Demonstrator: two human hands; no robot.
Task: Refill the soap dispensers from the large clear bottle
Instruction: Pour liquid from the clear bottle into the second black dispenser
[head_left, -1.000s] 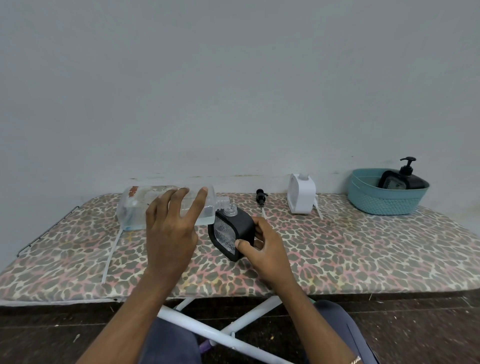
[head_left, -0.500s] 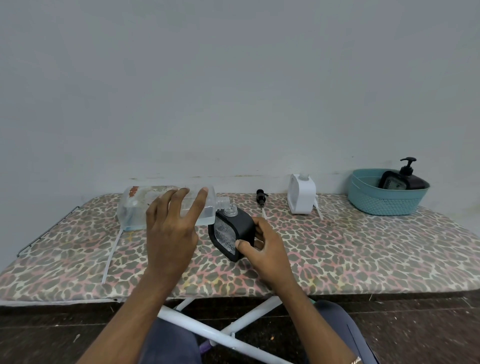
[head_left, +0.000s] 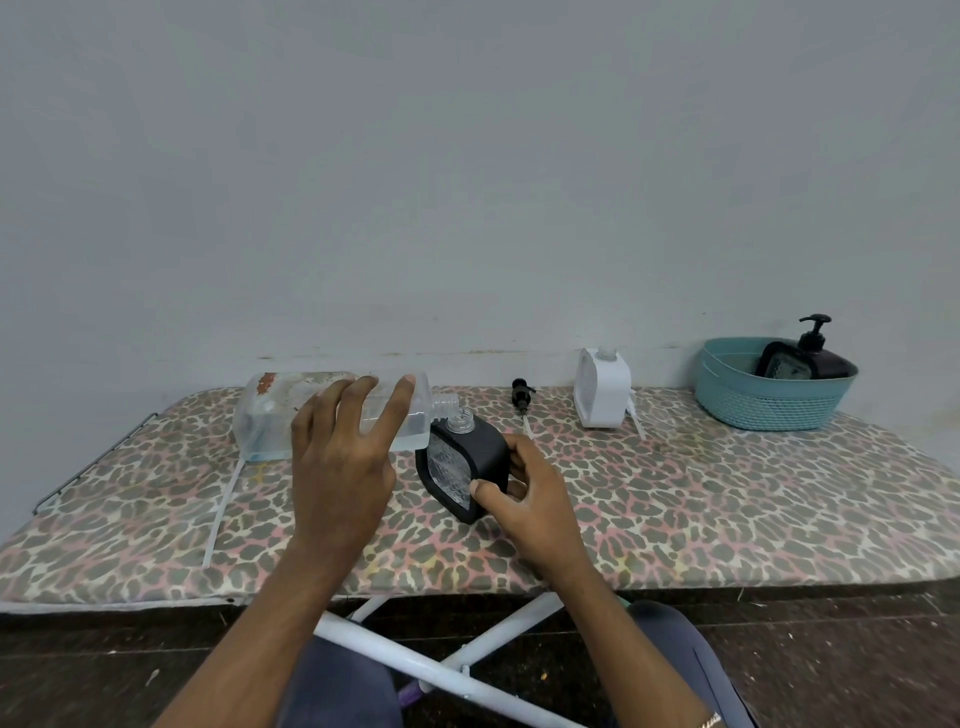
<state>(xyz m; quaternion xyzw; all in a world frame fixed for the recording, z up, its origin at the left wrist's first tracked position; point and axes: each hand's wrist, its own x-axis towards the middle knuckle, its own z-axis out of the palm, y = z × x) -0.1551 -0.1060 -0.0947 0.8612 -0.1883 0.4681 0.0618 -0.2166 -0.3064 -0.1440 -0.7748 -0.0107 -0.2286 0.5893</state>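
Sideways, the left hand (head_left: 337, 467) clasps the large clear bottle (head_left: 270, 415), its fingers spread over the near wall. The neck points to 3 o'clock, just above the open mouth of the black soap dispenser (head_left: 480, 447). The right hand (head_left: 524, 493) grips that tilted dispenser, thumb on its front corner. The bottle's reddish label scrap is unreadable. A white soap dispenser (head_left: 602, 387) stands at 1 o'clock. Nothing has shifted since half a second ago.

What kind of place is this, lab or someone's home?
Probably a home, not a lab: the work surface is an ironing board with a leopard-print cover, against a bare wall, with a plastic basket on it.
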